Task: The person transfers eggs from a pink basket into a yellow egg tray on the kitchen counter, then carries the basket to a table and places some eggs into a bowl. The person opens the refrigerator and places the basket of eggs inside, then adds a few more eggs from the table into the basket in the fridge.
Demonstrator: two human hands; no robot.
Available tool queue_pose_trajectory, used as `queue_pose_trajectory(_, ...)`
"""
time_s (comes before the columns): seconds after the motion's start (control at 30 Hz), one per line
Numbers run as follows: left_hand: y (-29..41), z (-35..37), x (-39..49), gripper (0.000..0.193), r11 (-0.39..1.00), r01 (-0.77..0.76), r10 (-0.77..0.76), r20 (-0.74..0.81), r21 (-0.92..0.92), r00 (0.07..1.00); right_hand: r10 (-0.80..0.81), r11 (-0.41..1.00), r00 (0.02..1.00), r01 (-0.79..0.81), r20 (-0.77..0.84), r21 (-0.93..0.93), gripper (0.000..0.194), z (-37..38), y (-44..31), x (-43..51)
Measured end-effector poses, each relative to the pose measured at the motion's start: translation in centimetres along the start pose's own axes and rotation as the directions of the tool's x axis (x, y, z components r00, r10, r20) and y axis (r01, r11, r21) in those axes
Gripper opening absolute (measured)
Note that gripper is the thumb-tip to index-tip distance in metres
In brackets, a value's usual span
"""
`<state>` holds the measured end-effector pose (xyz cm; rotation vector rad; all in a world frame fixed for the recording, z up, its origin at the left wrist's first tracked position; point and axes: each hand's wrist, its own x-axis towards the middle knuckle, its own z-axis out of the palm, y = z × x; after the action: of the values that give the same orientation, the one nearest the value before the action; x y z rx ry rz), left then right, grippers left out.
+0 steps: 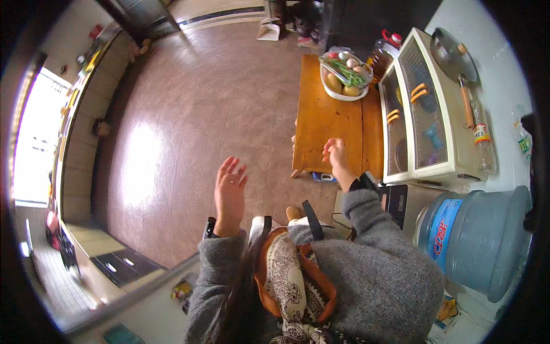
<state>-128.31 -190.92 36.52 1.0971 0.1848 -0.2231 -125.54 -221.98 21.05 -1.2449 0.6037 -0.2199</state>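
Observation:
My left hand is raised over the brown floor, palm turned up and fingers apart, with nothing in it. Over the near end of a wooden table hovers my right hand; its fingers are loosely curled and I see no object in them. A white bowl at the table's far end holds potatoes. On top of them rests a clear plastic-covered tray with green vegetables and eggs.
A white cabinet with glass doors stands along the table's right side, a wok beside it. Behind the bowl is a red-capped oil bottle. A large blue water jug sits at right. A kitchen counter lines the left; a dustpan lies far off.

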Motion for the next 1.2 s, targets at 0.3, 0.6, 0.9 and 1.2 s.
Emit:
queue_pose_trajectory(0.3,3.6,-3.6,20.3,0.049,0.987,0.161,-0.161,-0.037,-0.002,0.986,-0.259,0.966,0.903,0.233,-0.342,-0.114,0.035,-3.2,-5.1,20.4)
queue_pose_trajectory(0.6,10.5,5.9,50.1,0.045,0.962,0.214,-0.261,0.350,0.167,0.900,-0.513,0.690,0.649,-0.078,-0.562,-0.720,0.039,-1.4,-15.4,39.5)
queue_pose_trajectory(0.9,0.9,28.4,62.0,0.035,0.751,0.119,-0.614,0.620,0.650,0.489,-0.409,0.088,0.869,-0.267,-0.280,-0.960,0.029,0.6,-15.9,42.7)
queue_pose_trajectory(1.2,-17.9,41.2,67.9,0.034,0.493,-0.699,-0.542,0.811,0.518,0.220,-0.754,-0.047,0.595,-0.473,-0.279,-0.880,0.027,1.4,-9.8,46.9)
